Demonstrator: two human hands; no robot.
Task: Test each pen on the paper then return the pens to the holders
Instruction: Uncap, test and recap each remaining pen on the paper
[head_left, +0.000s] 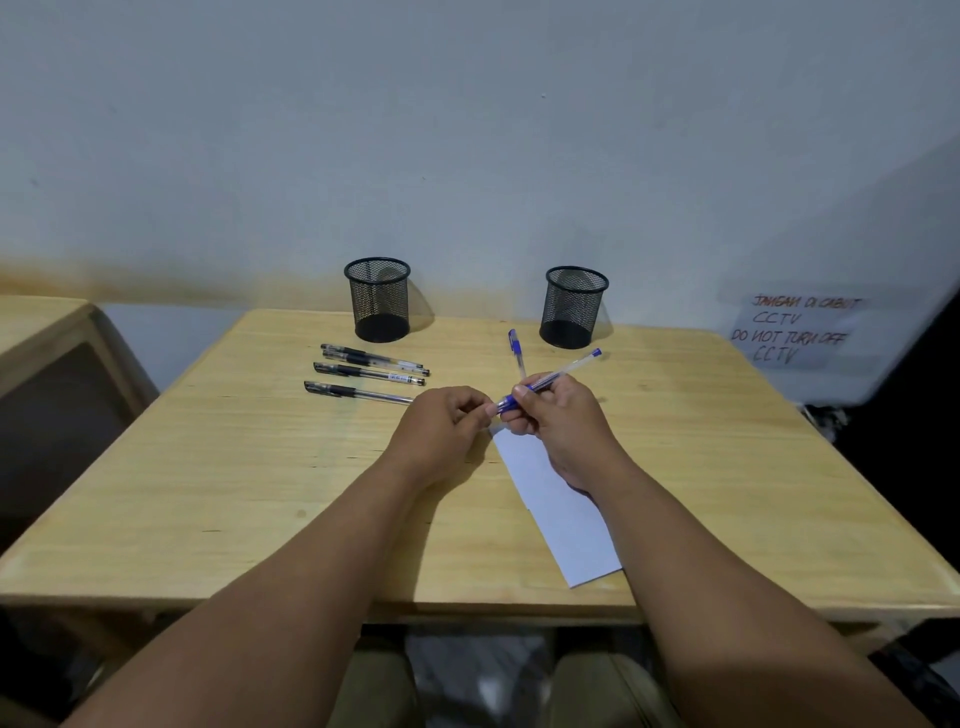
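My right hand (558, 415) grips a blue pen (566, 371) by its barrel, its far end pointing up and right. My left hand (441, 423) pinches the near, capped end of that same pen. Under my right hand lies a strip of white paper (563, 525), slanting toward the table's front edge. A second blue pen (515, 349) rests on the wood just behind my hands. Several black pens (371, 370) lie side by side to the left. Two black mesh holders stand at the back, the left holder (377, 306) and the right holder (573, 306), both looking empty.
The wooden table (260, 493) reaches to the wall. Another wooden piece of furniture (47, 332) stands to the left. A handwritten CCTV notice (795, 330) hangs on the right. My knees show below the table's front edge.
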